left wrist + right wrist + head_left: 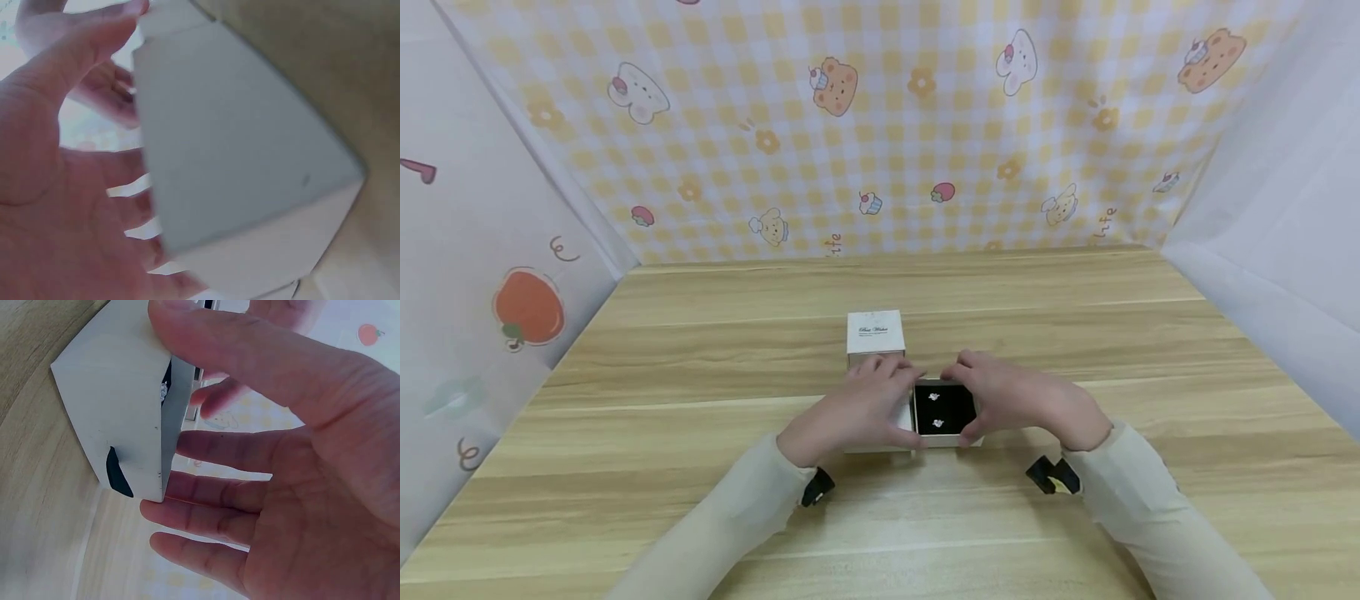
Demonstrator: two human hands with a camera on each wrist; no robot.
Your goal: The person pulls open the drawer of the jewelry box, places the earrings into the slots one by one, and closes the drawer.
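Note:
A small white jewelry box lies on the table, its drawer (947,442) slid partly out to the right of its sleeve (237,144). Inside the drawer a black pad (953,405) carries two sparkling silver stud earrings (937,423). My left hand (865,408) grips the sleeve from the left, thumb on the near side and fingers over the far side. From the right, my right hand (1018,396) holds the drawer between thumb and fingers. A black ribbon tab (117,475) sticks out of the drawer's end wall in the right wrist view.
Just behind my left hand stands another white box (876,332) with dark script on top. The wooden table (737,333) reaches back to a yellow checked cloth (910,133) with cartoon prints. White cloth hangs at both sides.

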